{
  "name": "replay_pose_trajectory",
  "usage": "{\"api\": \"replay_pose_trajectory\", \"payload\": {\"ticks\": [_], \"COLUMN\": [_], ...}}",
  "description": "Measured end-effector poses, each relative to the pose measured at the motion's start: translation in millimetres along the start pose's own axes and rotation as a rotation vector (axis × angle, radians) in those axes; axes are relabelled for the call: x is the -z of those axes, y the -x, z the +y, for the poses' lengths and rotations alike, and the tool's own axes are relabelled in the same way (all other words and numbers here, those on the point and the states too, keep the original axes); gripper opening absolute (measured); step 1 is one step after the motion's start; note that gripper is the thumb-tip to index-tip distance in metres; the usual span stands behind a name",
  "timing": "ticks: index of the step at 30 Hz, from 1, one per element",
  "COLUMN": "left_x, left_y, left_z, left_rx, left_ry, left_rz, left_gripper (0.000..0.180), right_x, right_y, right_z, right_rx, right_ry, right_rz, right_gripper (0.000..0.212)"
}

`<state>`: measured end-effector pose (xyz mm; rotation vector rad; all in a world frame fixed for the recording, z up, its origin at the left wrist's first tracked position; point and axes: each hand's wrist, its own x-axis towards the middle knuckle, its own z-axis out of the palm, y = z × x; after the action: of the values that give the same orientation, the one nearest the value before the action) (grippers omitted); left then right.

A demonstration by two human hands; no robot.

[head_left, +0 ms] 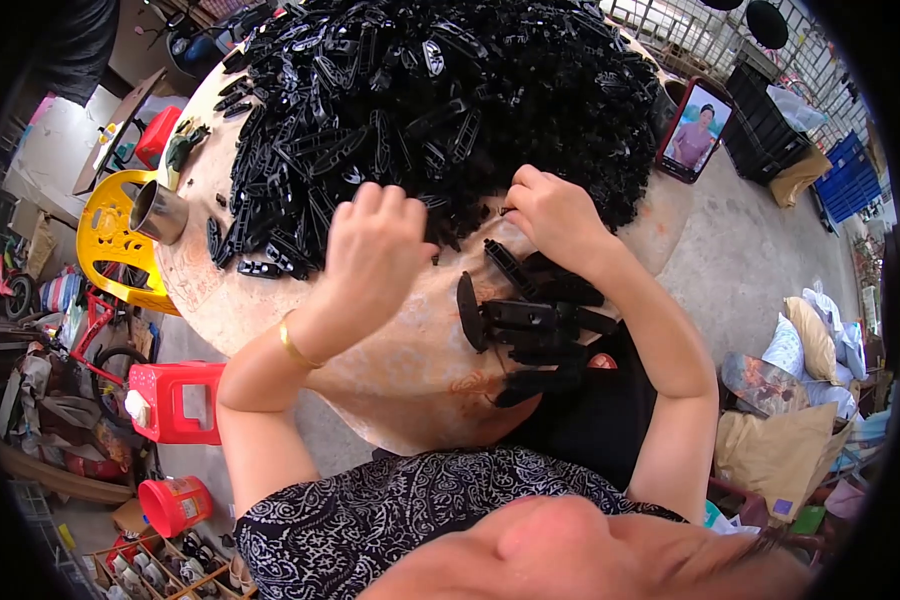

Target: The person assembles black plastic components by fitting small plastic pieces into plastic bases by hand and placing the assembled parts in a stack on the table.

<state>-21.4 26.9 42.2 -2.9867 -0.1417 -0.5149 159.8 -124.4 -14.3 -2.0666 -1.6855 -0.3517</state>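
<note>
A big heap of black plastic parts (pixel 350 130), many of them long and narrow, covers most of the round table (pixel 370 365). My left hand (pixel 375 245) is over the heap's near edge, fingers bent and blurred by motion; its fingertips are hidden, so its grip does not show. To its right, my right hand (pixel 560 220) pinches a small dark part (pixel 508 210) between thumb and fingertips. Several larger black plastic pieces (pixel 520 320) lie together below my right hand, at the table's near edge.
A phone (pixel 695 130) stands at the table's right edge, a metal cup (pixel 160 212) at its left. Beside the table are a yellow plastic chair (pixel 105 235), a red stool (pixel 145 400) and a red bucket (pixel 175 505). Sacks (pixel 780 450) lie on the right.
</note>
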Motion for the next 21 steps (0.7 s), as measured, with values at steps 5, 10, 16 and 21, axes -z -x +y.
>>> {"api": "replay_pose_trajectory", "payload": {"ticks": [5, 10, 16, 21], "left_x": [-3.8, 10.4, -34.3, -44.5], "left_y": [-0.1, -16.9, -17.2, -11.2], "left_z": [-30.8, -22.6, -9.3, -3.2], "left_rx": [-0.044, 0.101, 0.454, 0.478], "left_ry": [0.046, 0.519, 1.628, 1.929], "left_rz": [-0.198, -0.110, -0.219, -0.320], "left_gripper": [0.027, 0.023, 0.024, 0.022], "right_x": [10.3, 22.1, 31.7, 38.0], "right_y": [2.4, 8.6, 12.0, 12.6], "right_z": [-7.9, -20.1, -29.2, -40.9], "right_rx": [-0.019, -0.040, -0.010, -0.054], "right_ry": [-0.047, -0.314, -0.422, -0.605], "right_rz": [0.070, 0.169, 0.335, 0.335], "right_gripper": [0.014, 0.014, 0.013, 0.012]}}
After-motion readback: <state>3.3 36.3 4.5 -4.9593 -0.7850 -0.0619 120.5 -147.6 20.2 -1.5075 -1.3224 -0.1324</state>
